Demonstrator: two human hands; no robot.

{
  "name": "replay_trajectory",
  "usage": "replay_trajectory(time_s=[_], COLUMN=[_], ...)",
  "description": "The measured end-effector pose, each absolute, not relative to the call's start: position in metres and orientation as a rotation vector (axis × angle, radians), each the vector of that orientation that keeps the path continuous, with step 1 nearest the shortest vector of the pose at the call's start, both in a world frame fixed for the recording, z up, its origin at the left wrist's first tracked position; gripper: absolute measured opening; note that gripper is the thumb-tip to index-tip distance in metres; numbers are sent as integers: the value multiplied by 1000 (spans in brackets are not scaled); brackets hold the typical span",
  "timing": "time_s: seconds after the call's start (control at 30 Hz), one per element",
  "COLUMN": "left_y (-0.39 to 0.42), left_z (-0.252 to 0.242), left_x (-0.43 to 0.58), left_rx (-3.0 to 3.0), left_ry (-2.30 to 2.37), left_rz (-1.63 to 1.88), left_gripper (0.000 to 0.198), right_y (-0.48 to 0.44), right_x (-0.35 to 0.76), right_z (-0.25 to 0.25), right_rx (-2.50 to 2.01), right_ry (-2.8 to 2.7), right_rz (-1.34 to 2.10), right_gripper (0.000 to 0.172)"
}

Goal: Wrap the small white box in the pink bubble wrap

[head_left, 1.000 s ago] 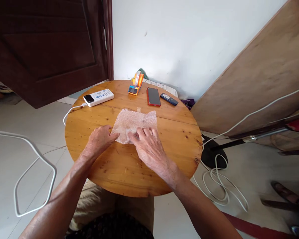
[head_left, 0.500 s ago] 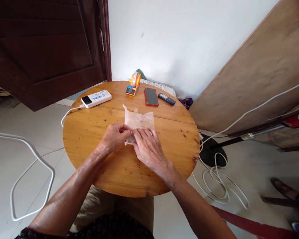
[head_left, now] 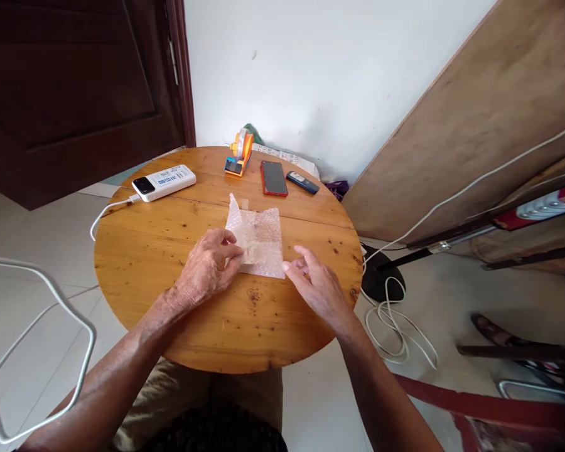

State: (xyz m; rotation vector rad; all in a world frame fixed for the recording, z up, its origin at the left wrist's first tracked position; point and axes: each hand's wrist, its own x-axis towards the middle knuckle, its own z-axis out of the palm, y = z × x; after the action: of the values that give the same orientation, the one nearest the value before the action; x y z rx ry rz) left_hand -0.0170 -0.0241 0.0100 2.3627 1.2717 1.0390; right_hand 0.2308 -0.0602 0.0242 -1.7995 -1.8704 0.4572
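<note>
Bubble wrap (head_left: pixel 267 233) lies on the bench (head_left: pixel 169 235), its left flap (head_left: pixel 234 215) by the left hand (head_left: pixel 208 262), fingers bunched (pinching or not, I cannot tell); the right hand (head_left: pixel 317 284) has fingers parted. Eased pressure could let the flap spring up.

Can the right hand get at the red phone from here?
Likely yes, reaching forward: the right hand is at the right edge of the bubble wrap, and the way to the red phone runs over flat table, nothing standing between.
</note>
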Motion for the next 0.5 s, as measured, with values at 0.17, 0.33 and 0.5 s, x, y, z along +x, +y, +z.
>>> replay_trajectory(time_s=[0.17,0.33,0.5], left_y=[-23,-23,-21], left_z=[-1,-5,-9], left_x=[-17,-17,-15], left_rx=[2372,2415,2513], left_ry=[1215,1178,1178], left_rz=[1134,1154,1113], left_gripper=[18,22,26], right_y=[-46,-35,-35], right_x=[210,198,188], right_z=[15,1,5], right_rx=[-1808,-1627,-1436], right_ry=[-1828,-1650,-1437], right_rz=[485,640,855], right_gripper=[54,54,51])
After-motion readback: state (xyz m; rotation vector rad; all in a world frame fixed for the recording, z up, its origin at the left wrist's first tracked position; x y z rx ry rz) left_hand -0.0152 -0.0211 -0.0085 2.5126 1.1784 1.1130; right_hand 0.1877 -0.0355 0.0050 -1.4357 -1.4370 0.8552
